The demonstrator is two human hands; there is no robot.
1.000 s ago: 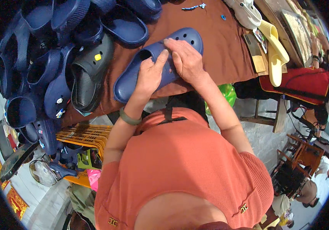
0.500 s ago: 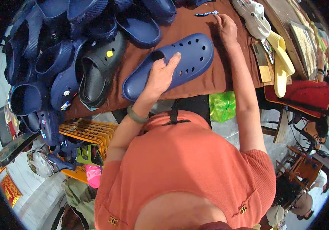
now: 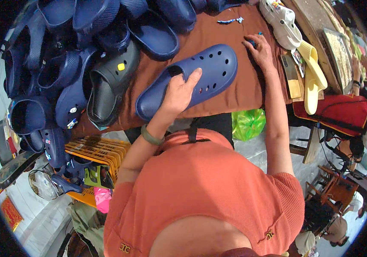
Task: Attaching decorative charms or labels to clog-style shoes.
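My left hand (image 3: 179,92) grips a navy blue clog (image 3: 209,70) with round holes. The thumb presses on top of the clog, and the other fingers are hidden inside its foot opening. To the right of the clog's toe, my right hand (image 3: 261,53) is curled above the brown cloth (image 3: 243,92), with a small blue piece (image 3: 252,43) partly showing between its fingers. Beyond that hand, a thin blue-and-white strip (image 3: 230,20) lies on the cloth. A black clog (image 3: 106,88) with a yellow stud rests left of the held clog.
Many navy clogs (image 3: 155,36) are heaped at the left and far side. A white clog (image 3: 281,25), yellow slippers (image 3: 312,79) and a phone (image 3: 291,68) lie along the right. Below the table edge are an orange crate (image 3: 102,150) and a green bag (image 3: 248,124).
My right hand has drawn back from the blue-and-white strip, toward me and slightly right. A small blue piece now shows in its fingers. The left hand keeps hold of the clog.
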